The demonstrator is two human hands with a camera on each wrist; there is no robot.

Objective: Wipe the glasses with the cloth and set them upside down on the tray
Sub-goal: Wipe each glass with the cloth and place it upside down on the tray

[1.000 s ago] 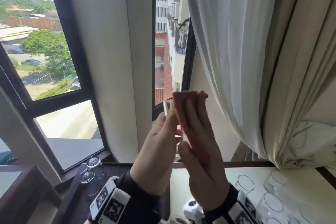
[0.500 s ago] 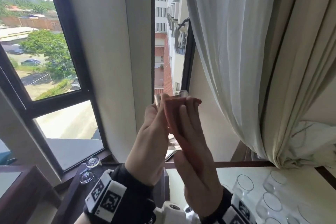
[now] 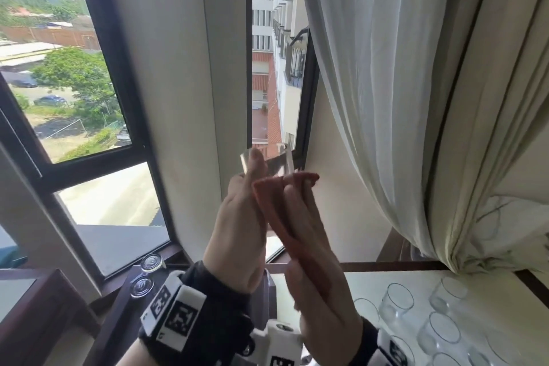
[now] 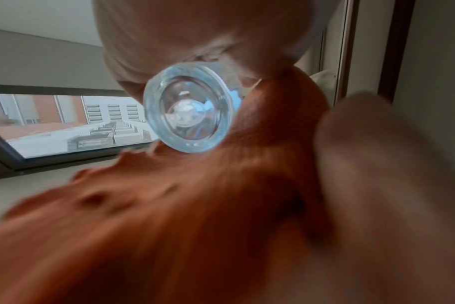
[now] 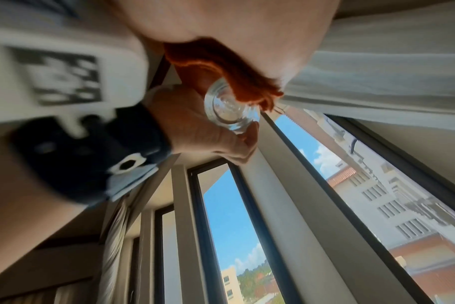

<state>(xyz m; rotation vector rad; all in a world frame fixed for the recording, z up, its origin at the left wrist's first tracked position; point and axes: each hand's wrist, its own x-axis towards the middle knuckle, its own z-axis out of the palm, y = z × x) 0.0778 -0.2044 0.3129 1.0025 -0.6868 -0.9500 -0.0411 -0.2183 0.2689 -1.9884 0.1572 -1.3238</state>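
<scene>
I hold a clear glass (image 3: pixel 276 160) up in front of the window, at chest height. My left hand (image 3: pixel 237 232) grips it, thumb and fingers curled round its thick base (image 5: pixel 229 111). My right hand (image 3: pixel 315 276) holds a rust-red cloth (image 3: pixel 276 217) and presses it against the side of the glass, fingers stretched along it. The left wrist view shows the glass's base (image 4: pixel 189 111) end on, with the cloth (image 4: pixel 195 205) wrapped against it. Two glasses (image 3: pixel 151 261) stand upside down on the dark tray (image 3: pixel 124 321) at the lower left.
Several upright glasses (image 3: pixel 398 303) stand on the pale tabletop (image 3: pixel 326 285) at the lower right. A white curtain (image 3: pixel 416 98) hangs close on the right. Window frames and a wall pillar (image 3: pixel 178 98) lie straight ahead, with a dark wooden ledge below.
My right hand has slid the cloth down along the glass, so the glass's rim now shows above the cloth. Both hands have drifted a little to the left.
</scene>
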